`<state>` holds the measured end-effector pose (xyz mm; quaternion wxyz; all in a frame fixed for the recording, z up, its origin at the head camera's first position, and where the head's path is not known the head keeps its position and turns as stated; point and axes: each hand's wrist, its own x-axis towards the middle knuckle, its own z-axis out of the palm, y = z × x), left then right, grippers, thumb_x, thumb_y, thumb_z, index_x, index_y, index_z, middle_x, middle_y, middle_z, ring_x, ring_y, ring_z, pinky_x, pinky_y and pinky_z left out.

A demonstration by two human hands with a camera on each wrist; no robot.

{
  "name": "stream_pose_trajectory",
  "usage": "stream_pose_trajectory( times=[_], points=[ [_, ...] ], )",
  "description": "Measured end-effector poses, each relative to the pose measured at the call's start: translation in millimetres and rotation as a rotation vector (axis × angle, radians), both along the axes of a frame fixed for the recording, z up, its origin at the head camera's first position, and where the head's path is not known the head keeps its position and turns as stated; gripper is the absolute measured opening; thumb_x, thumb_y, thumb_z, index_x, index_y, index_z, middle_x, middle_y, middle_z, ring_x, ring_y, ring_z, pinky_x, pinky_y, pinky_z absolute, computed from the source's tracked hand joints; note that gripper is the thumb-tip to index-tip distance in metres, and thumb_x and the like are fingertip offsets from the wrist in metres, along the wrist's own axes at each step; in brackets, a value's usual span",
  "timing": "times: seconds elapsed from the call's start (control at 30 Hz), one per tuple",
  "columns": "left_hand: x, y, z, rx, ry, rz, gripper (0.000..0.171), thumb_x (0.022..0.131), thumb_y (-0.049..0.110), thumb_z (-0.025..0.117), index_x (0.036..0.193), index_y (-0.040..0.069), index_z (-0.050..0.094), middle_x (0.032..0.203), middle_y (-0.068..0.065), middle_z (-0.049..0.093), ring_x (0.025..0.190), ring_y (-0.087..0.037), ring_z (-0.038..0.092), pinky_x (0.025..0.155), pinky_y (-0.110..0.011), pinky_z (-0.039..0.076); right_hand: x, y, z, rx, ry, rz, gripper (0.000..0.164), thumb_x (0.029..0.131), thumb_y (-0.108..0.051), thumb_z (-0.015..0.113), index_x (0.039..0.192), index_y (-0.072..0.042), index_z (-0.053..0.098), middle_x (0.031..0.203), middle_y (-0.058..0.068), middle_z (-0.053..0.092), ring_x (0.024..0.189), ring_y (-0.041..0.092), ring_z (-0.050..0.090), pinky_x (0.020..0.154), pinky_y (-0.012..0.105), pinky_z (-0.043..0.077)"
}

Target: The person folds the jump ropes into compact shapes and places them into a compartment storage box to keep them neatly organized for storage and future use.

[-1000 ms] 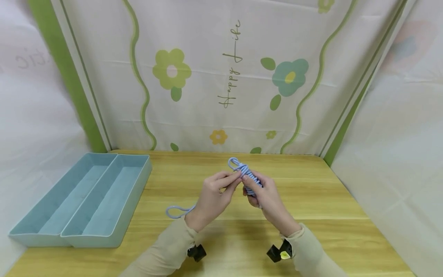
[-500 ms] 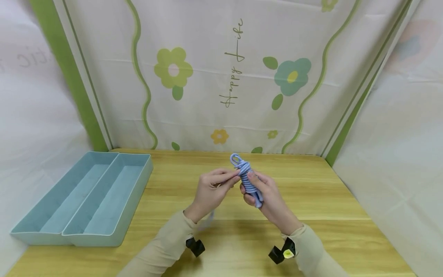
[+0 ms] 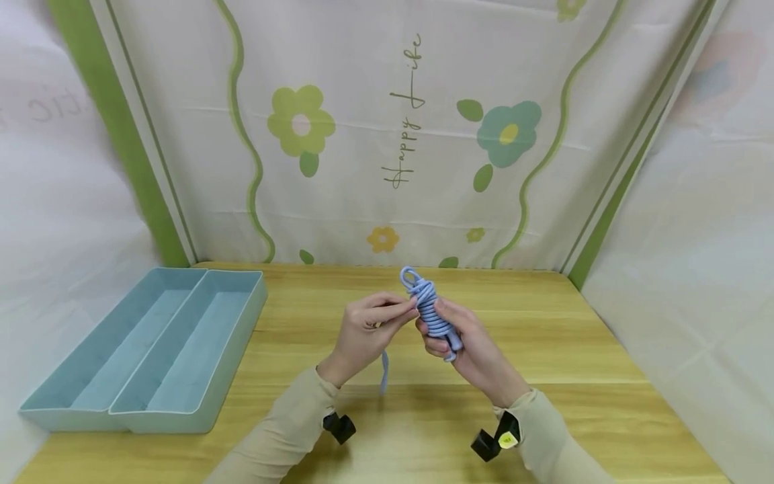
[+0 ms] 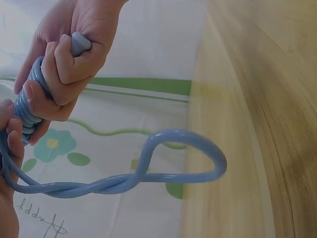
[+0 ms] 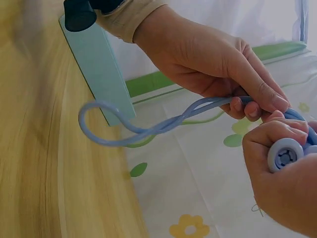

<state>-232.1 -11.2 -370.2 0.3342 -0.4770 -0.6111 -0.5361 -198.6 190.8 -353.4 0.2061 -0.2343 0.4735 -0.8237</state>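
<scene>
A light blue cord (image 3: 431, 316) is wound in tight turns into a narrow bundle, with a small loop at its upper end. My right hand (image 3: 474, 339) grips the bundle's lower half, where hard ends stick out; one round hollow end (image 5: 286, 154) shows in the right wrist view. With thumb and fingertips my left hand (image 3: 365, 329) pinches the cord beside the upper turns. From that hand a doubled, twisted tail (image 4: 114, 184) runs out to a loop in the left wrist view; in the head view it hangs below the hand. Fingers hide part of the wrapping.
Two long blue-green trays (image 3: 232, 349) stand side by side on the left of the wooden table (image 3: 544, 430). A white flowered curtain (image 3: 363, 202) rises behind the table's far edge. Black devices (image 3: 340, 428) sit at both wrists.
The left hand has shifted slightly left, and the cord's tail has swung from left of the wrist to hanging below the hand. The right hand has slid lower, showing more turns and the ends.
</scene>
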Motion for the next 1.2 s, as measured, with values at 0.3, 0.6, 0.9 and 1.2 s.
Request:
stream_pose_trajectory(
  times=[0.3, 0.6, 0.9, 1.2],
  points=[
    [0.4, -1.4, -0.8, -0.070, -0.081, 0.018, 0.022, 0.086, -0.005, 0.074, 0.108, -0.005, 0.074, 0.089, -0.008, 0.072, 0.065, -0.006, 0.061, 0.057, -0.019, 0.051, -2.2, 2.7, 2.5, -0.023, -0.076, -0.071, 0.035, 0.110, -0.025, 0.036, 0.130, 0.003, 0.041, 0.088, 0.011, 0.054, 0.055, 0.011, 0.034, 0.049, 0.021, 0.031],
    [3.1, -2.7, 2.1, -0.102, -0.198, -0.071, 0.018, 0.087, -0.002, 0.074, 0.104, -0.005, 0.075, 0.087, -0.010, 0.073, 0.061, -0.008, 0.063, 0.054, -0.023, 0.053, -2.8, 4.1, 0.4, 0.047, -0.065, -0.126, 0.035, 0.107, -0.030, 0.046, 0.124, 0.000, 0.050, 0.077, 0.005, 0.055, 0.049, 0.005, 0.035, 0.043, 0.017, 0.030],
    [7.0, -1.2, 3.8, -0.162, -0.176, -0.066, 0.014, 0.087, -0.002, 0.074, 0.100, -0.004, 0.077, 0.086, -0.009, 0.073, 0.059, -0.004, 0.062, 0.050, -0.018, 0.049, 0.1, 2.1, 0.7, 0.119, -0.069, -0.202, 0.025, 0.103, -0.022, 0.056, 0.114, 0.000, 0.058, 0.073, 0.006, 0.057, 0.048, 0.006, 0.035, 0.043, 0.019, 0.027],
    [4.3, -7.1, 6.7, -0.242, -0.259, -0.125, 0.016, 0.088, 0.001, 0.073, 0.103, -0.002, 0.076, 0.088, -0.007, 0.073, 0.064, -0.004, 0.063, 0.056, -0.022, 0.054, 2.1, 2.9, 3.9, 0.182, -0.045, -0.279, 0.030, 0.101, -0.024, 0.060, 0.115, 0.003, 0.061, 0.071, 0.008, 0.055, 0.047, 0.007, 0.034, 0.042, 0.020, 0.026]
  ],
)
